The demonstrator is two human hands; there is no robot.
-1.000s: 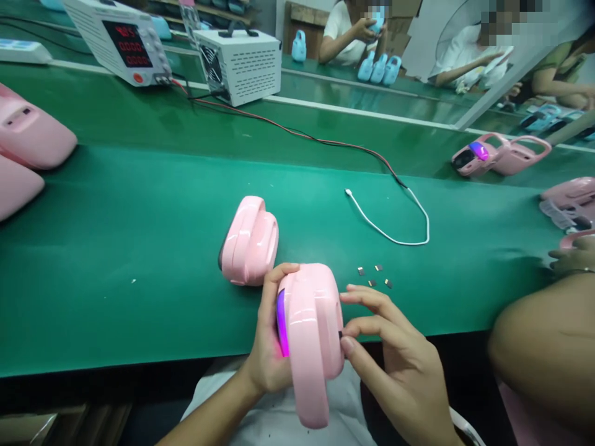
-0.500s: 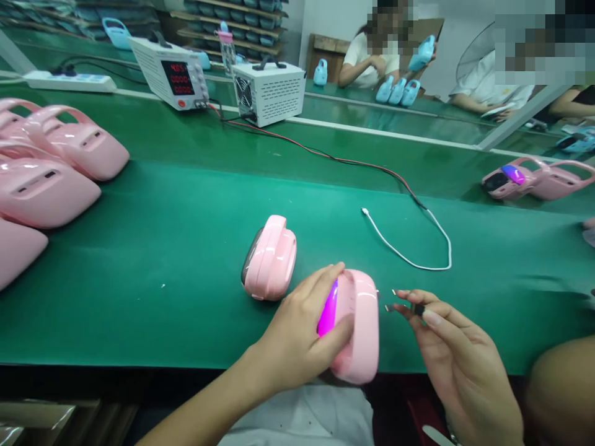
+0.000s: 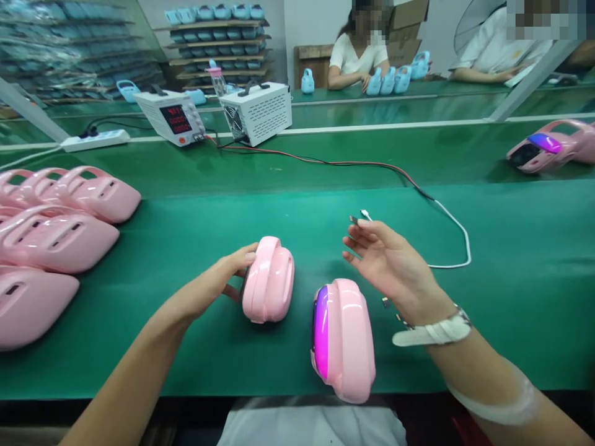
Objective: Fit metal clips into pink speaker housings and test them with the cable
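My left hand (image 3: 227,272) is at the left side of a pink handled device (image 3: 269,291), fingers curled against its dark front and handle. To the right stands a second pink device (image 3: 353,341) with a glowing purple panel (image 3: 321,334), untouched by either hand. My right hand (image 3: 390,263) reaches over the mat beyond it, a small dark piece like a USB plug (image 3: 354,219) between thumb and forefinger. Just behind that pinch shows the tip of a white cable (image 3: 453,217). Two small metal-tipped plugs (image 3: 385,301) show below my right hand, near the wrist.
Rows of pink devices (image 3: 60,238) stand at the left. A power supply with red digits (image 3: 179,118) and a white vented box (image 3: 260,111) are at the back, with red and black leads. Another lit pink device (image 3: 534,152) lies far right. Co-workers sit across the bench.
My left hand has let go of the lit device and moved left to the other one. My right hand has moved forward and left, towards the white cable's tip. The view has shifted.
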